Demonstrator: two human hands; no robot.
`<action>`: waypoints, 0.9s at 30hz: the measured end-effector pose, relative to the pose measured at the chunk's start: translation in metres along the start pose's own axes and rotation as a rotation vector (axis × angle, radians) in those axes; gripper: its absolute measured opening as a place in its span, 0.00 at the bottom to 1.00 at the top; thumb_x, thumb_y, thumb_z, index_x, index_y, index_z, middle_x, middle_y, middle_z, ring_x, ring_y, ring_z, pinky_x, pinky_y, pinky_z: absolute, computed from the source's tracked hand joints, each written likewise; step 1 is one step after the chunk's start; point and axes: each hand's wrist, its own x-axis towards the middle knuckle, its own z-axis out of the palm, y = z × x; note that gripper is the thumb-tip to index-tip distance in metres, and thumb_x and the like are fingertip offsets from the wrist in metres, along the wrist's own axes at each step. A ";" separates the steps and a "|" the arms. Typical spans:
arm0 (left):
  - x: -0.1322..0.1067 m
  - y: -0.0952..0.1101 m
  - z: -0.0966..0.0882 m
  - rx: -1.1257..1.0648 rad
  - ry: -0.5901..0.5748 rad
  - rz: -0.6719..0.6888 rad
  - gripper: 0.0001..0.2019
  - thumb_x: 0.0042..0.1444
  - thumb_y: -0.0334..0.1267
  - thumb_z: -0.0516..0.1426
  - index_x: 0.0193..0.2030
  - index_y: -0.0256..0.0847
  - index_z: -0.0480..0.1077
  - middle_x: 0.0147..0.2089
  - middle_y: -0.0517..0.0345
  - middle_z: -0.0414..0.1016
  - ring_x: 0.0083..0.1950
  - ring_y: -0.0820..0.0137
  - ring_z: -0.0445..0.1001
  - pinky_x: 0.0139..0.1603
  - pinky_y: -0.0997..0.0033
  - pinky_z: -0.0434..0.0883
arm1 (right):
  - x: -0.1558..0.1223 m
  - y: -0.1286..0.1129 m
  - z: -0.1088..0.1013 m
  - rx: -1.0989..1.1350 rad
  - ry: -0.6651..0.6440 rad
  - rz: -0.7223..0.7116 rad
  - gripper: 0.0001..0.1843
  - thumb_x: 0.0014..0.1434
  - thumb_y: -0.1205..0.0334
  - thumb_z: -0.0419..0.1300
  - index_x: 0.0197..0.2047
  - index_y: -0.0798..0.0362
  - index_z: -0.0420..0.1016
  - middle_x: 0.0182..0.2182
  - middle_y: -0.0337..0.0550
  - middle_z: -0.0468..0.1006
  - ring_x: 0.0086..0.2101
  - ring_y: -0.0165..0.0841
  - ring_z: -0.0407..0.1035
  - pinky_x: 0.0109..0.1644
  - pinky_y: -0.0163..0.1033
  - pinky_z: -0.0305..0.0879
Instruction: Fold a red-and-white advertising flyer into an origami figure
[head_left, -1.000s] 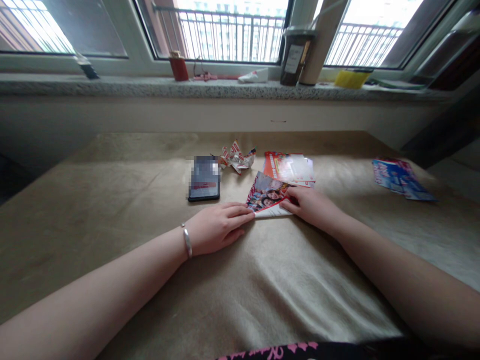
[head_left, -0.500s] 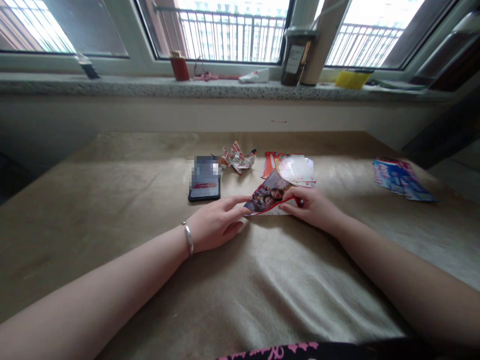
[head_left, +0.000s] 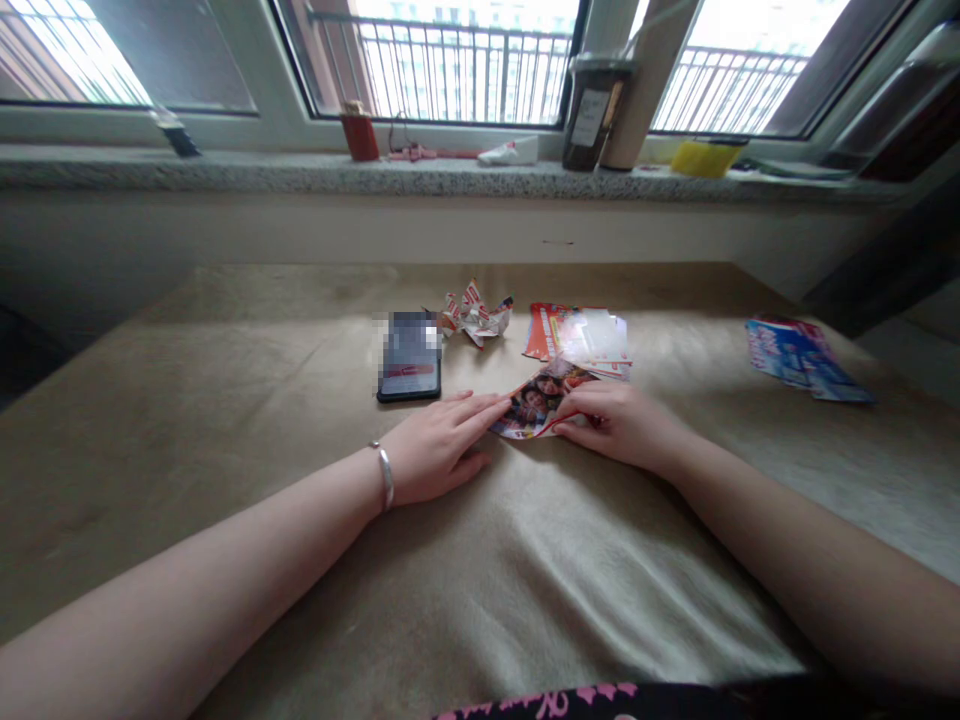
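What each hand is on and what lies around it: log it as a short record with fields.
left hand: flat, fingertips pressing the left corner of the photo leaflet
right hand: pinching the leaflet's right edge
leaflet state: partly folded, curled up off the tan cloth
behind it: phone, crumpled paper, flyer stack
far right: blue leaflets

The phone [head_left: 409, 357] lies left of the leaflet [head_left: 534, 403] — flyers [head_left: 589, 335] behind.

flyer [head_left: 541, 403]: glossy printed paper | cloth [head_left: 225, 420]: matt beige fabric | phone [head_left: 409, 368]: glossy screen
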 end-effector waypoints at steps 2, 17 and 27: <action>0.001 0.000 0.000 0.029 -0.044 -0.022 0.28 0.59 0.38 0.51 0.65 0.35 0.50 0.64 0.44 0.59 0.64 0.61 0.59 0.65 0.55 0.58 | 0.000 0.000 -0.001 -0.010 -0.005 -0.013 0.09 0.60 0.59 0.56 0.33 0.52 0.75 0.29 0.43 0.77 0.31 0.31 0.70 0.36 0.36 0.63; 0.006 0.001 -0.003 -0.019 -0.103 0.015 0.23 0.59 0.38 0.52 0.61 0.35 0.59 0.64 0.46 0.60 0.65 0.63 0.57 0.64 0.58 0.59 | 0.006 -0.005 -0.001 -0.211 0.155 -0.131 0.07 0.58 0.61 0.57 0.31 0.50 0.74 0.46 0.40 0.77 0.45 0.37 0.67 0.52 0.47 0.63; 0.004 0.003 -0.003 0.067 -0.089 -0.017 0.24 0.59 0.40 0.52 0.61 0.36 0.59 0.64 0.48 0.60 0.65 0.63 0.58 0.64 0.60 0.60 | 0.012 -0.001 0.010 0.024 -0.081 -0.042 0.10 0.62 0.62 0.51 0.31 0.52 0.69 0.51 0.45 0.74 0.51 0.35 0.67 0.55 0.46 0.63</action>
